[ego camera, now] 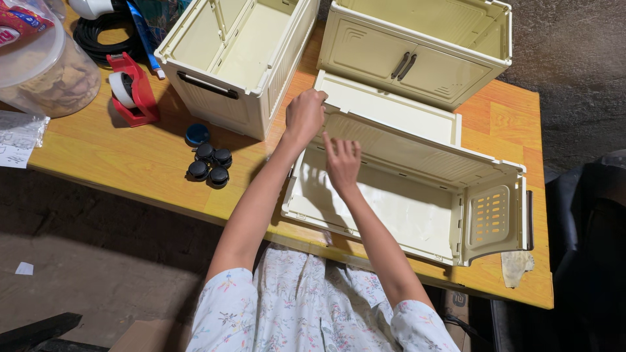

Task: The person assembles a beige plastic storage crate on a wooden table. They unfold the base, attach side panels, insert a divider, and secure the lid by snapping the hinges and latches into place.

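A cream plastic folding storage box (417,215) lies half unfolded on the wooden table (130,156) in front of me. My left hand (304,115) grips the upper left corner of its far wall. Inside the box, my right hand (342,163) presses flat against the inner side of that wall, fingers spread. The box's right end panel (490,215), with rows of slots, stands upright. A flat cream lid (385,104) lies just behind the box.
Two more cream boxes stand at the back: an open one (235,58) on the left and one with double doors (417,55). Several black caster wheels (210,164), a red tape dispenser (134,91) and a clear tub (39,72) sit left.
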